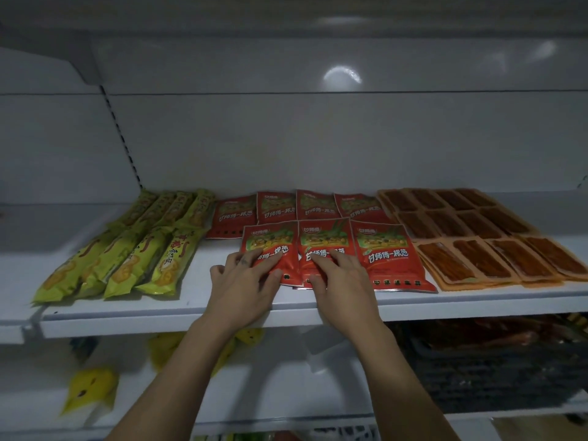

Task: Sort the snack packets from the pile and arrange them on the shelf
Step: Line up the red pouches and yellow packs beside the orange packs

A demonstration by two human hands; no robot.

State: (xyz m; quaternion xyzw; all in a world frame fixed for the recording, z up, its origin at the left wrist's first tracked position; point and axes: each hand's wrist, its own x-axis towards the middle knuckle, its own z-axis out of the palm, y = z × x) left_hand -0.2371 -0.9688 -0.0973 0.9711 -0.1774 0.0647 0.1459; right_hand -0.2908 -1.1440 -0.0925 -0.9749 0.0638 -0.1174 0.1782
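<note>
The white shelf (203, 300) carries three sorts of snack, each lying flat in its own block. On the left lie the green packets (127, 256), long and narrow, in two rows that slant away toward the back wall. In the middle are the red packets (276, 206) — four in a back row near the wall and three in a front row that overlaps them a little. On the right the orange packets (477, 230) lie in three rows of four, thin stacks with their edges slightly fanned. Both hands are on the red front row. The left hand (241, 281) rests palm down, fingers spread and nearly straight, on the lower half of the left packet (270, 240), gripping nothing; its heel lies over bare shelf. The right hand (340, 278) lies likewise on the middle packet (324, 237), fingers stretched over the printed lettering and thumb at the packet's lower edge (whether the thumb tucks under that edge cannot be told). The right packet (386, 253) lies untouched just beside it, its near edge close to the shelf's front lip. Below, blurred, a lower shelf (270, 393) holds a few loose yellow packets (89, 389), and a dark basket (493, 377) stands at the right with reddish packets in it.
</note>
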